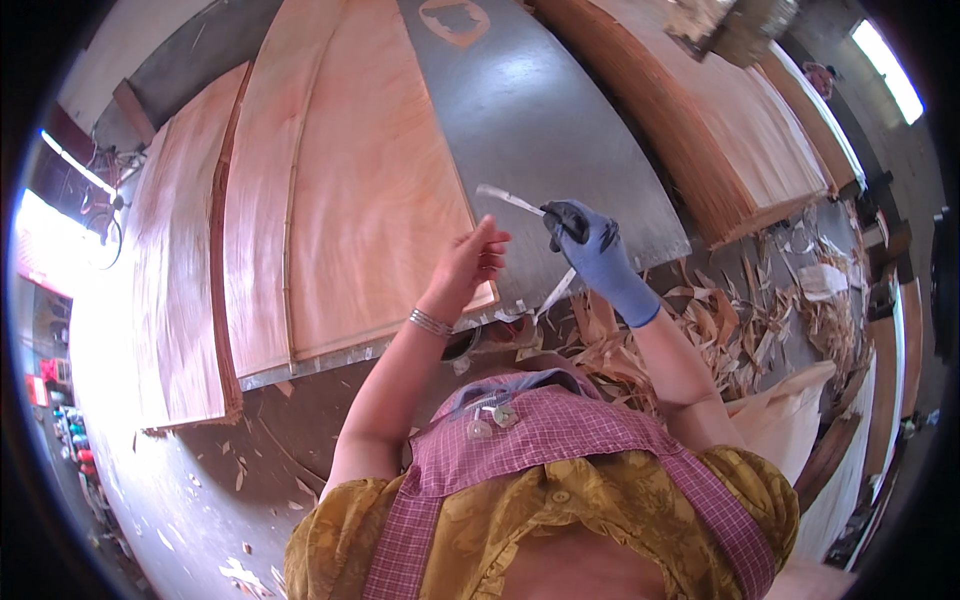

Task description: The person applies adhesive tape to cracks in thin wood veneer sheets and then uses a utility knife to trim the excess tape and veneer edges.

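My left hand (468, 264), bare and with bangles at the wrist, hovers over the right edge of a broad veneer sheet (370, 190). Its fingers are loosely curled together and nothing shows in them. A blue glove with dark fingertips covers my right hand (592, 246), which is closed on a thin white strip (514, 201). One end of the strip points left, just beyond my left thumb and apart from it. A pale length also hangs below the glove; whether it is the same strip I cannot tell. Beneath both hands lies a grey metal tabletop (560, 130).
A patched piece of veneer (455, 20) lies far back on the metal. Thick veneer stacks stand at the right (690, 110) and the left (180, 250). Torn veneer scraps (710, 335) cover the floor at right. A bicycle (103, 225) stands far left.
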The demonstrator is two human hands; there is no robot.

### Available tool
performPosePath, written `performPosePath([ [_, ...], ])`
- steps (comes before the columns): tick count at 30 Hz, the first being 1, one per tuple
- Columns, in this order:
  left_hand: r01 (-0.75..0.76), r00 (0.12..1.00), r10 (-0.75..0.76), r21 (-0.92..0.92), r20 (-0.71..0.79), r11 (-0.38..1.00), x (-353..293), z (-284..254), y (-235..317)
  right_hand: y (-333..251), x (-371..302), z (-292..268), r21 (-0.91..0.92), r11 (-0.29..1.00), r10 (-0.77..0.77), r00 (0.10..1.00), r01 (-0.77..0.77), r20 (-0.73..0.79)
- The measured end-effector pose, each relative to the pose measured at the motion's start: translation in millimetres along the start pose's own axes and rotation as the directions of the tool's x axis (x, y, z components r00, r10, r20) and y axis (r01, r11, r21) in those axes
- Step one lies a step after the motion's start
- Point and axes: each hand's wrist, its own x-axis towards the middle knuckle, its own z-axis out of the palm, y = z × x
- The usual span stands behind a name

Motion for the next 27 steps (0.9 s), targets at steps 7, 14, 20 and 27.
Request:
performPosePath([
  [7, -0.159, 0.979, 0.171, 0.115, -0.109, 0.981, 69, 24, 45, 82, 54, 20, -0.684, 0.487, -0.368, 0.837, 0.544, 0.404],
  [14, -0.261, 0.907, 0.412, 0.646, -0.090, 0.717, 116, 8, 110, 137, 131, 34, 0.170, 0.983, -0.110, 0.952, 0.063, 0.286],
  [20, -0.354, 0.859, 0.498, 0.567, -0.118, 0.744, 131, 6, 165, 89, 254, 53, 0.391, 0.781, 0.102, 0.717, -0.487, 0.690],
  [27, -0.169, 0.870, 0.342, 0.436, -0.356, 0.884, 189, -115, 160, 157, 303, 118, 0.137, 0.797, 0.183, 0.451, -0.588, 0.873],
])
